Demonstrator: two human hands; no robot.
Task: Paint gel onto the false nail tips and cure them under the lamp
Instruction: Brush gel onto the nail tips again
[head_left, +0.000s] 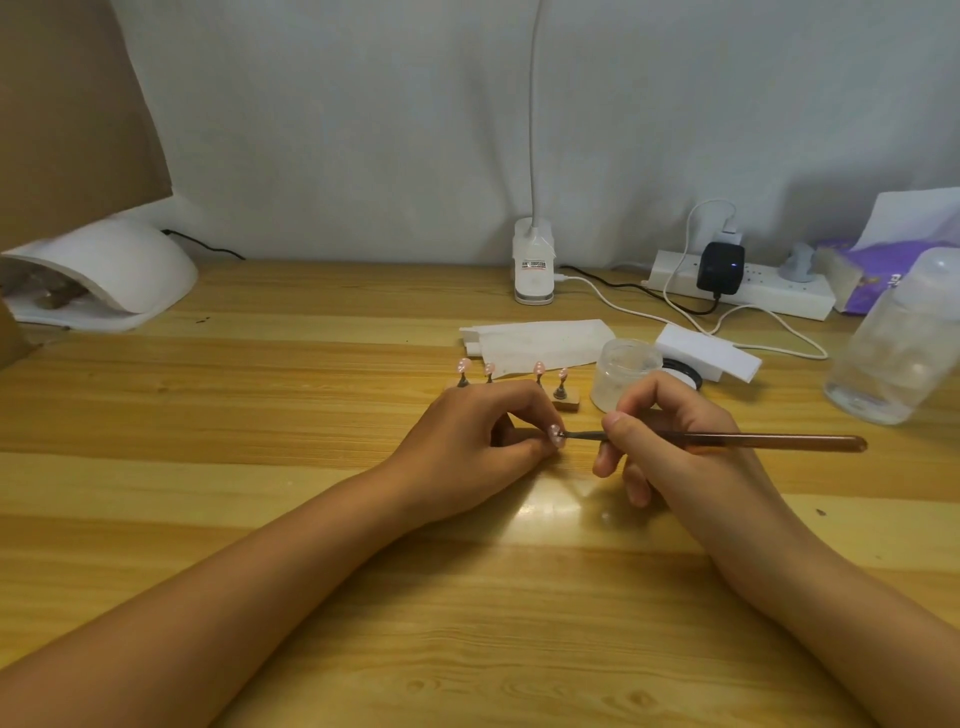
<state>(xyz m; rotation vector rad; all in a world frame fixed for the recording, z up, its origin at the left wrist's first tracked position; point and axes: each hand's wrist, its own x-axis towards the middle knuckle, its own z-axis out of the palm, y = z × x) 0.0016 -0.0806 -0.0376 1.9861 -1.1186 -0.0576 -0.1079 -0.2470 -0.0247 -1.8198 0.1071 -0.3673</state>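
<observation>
The left hand (467, 431) pinched one pink nail tip (556, 435) in its fingers (527, 451), resting on the tabletop (311, 415) to keep steady. The right hand (660, 431) gripped the brush (753, 441) like a pencil, its point on that tip. Four more tips (538, 367) stood just behind the fingers.

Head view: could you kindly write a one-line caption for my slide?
Left hand pinches a nail tip while right hand paints it with a brush.

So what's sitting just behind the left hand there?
Four pink nail tips on small stands, standing on a wooden block. The left hand covers most of that block, so its near side cannot be seen.
</observation>
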